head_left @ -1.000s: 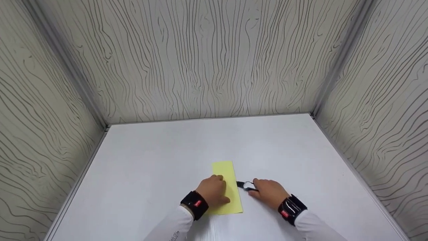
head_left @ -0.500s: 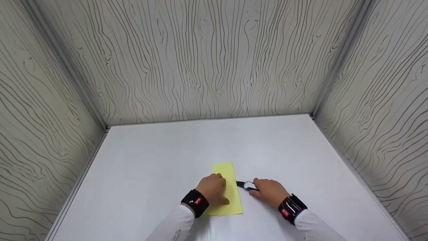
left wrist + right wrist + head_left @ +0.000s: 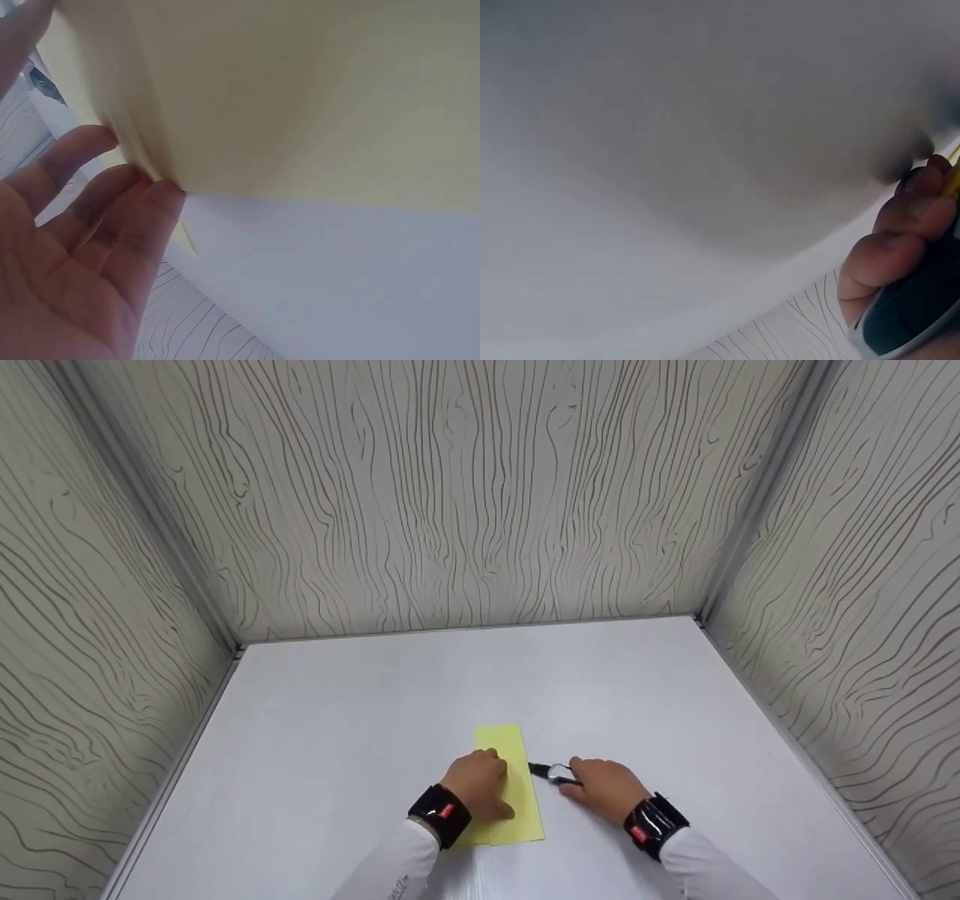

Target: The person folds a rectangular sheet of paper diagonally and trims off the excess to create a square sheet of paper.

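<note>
My left hand (image 3: 480,786) rests on a yellow paper (image 3: 521,795) lying lengthwise away from me, thumb and fingers spread. In the left wrist view the fingertips (image 3: 161,191) press beside a raised crease in the paper (image 3: 300,97). A small step in its near edge shows overlapping layers. My right hand (image 3: 606,789) grips a hand-held tool (image 3: 559,774) with a black tip, a silver middle and black handles. The tip meets the paper's right edge in the head view. In the right wrist view, fingers curl round the tool's dark, pale-edged body (image 3: 915,307); its exact kind is hidden.
A white table (image 3: 337,720) spreads under both hands. Wood-grain patterned panels (image 3: 450,495) enclose it at the back and both sides, with grey metal strips (image 3: 142,495) in the corners. A black band (image 3: 442,814) sits on each wrist.
The tool has tilted slightly, its tip shifting a little toward the far side along the paper's right edge. The paper's near edge now shows a step between layers. Both hands stay nearly in place.
</note>
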Motion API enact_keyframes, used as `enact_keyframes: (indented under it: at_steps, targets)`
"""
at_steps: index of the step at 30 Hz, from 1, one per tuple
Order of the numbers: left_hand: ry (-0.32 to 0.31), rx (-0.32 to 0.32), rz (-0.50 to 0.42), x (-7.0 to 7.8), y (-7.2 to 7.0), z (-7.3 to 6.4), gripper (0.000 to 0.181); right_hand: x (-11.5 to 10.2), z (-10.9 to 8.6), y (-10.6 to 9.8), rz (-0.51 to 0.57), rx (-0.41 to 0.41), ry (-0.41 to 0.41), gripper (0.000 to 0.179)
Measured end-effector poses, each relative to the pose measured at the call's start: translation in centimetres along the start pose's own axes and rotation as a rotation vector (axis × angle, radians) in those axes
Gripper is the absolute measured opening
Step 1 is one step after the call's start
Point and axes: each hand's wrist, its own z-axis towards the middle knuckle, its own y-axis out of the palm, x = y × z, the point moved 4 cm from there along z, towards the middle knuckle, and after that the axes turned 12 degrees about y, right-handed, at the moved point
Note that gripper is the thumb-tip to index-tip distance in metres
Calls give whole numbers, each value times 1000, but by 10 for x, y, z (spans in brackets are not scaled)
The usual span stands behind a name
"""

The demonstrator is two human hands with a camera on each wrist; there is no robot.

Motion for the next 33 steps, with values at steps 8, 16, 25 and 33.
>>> enact_keyframes:
  at_steps: [8,16,25,33]
  targets:
    - [13,11,27,-2,6,2,47,-1,4,2,-20,36,-37,32]
    - [8,-6,31,0,2,3,48,1,7,2,-12,23,1,33]
    - [-3,1,35,1,4,5,47,8,11,5,-15,29,8,32]
    - [-2,-2,47,-2,7,5,47,5,16,4,4,28,-9,33]
